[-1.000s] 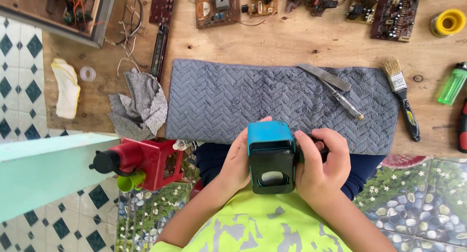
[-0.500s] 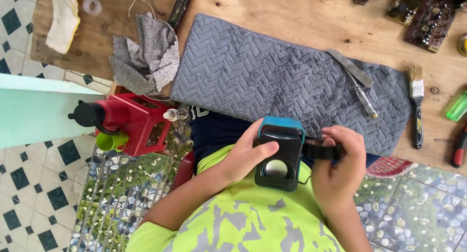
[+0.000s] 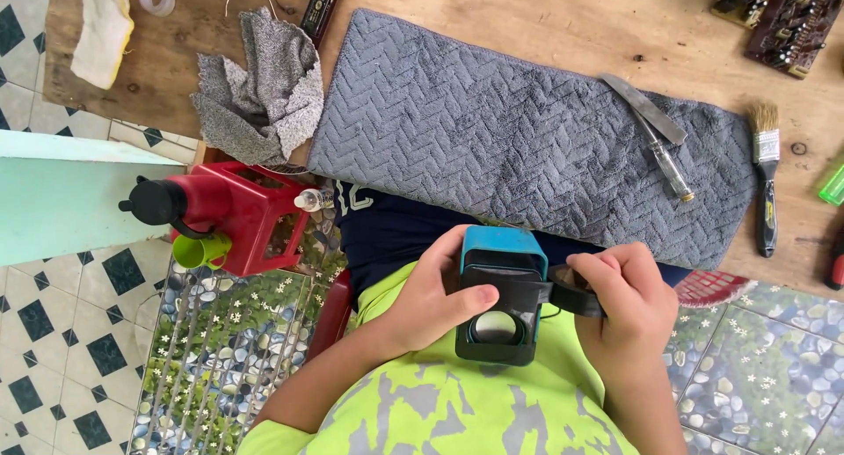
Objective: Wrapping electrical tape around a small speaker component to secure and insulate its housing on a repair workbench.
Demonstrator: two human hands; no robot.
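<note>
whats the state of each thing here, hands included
left hand: gripping the speaker's side
right hand: holding a black strap at the speaker
speaker: held off the table, over the lap
grey mat: spread flat
grey rag: crumpled
paintbrush: lying flat, untouched

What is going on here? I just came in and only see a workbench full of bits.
A person holds a small blue and black box-shaped speaker close to their body, in front of the bench. The left hand grips its side, and the right hand holds a black part at its other side. On the wooden bench lie a grey quilted mat with a screwdriver on it, and a paintbrush beside it.
</note>
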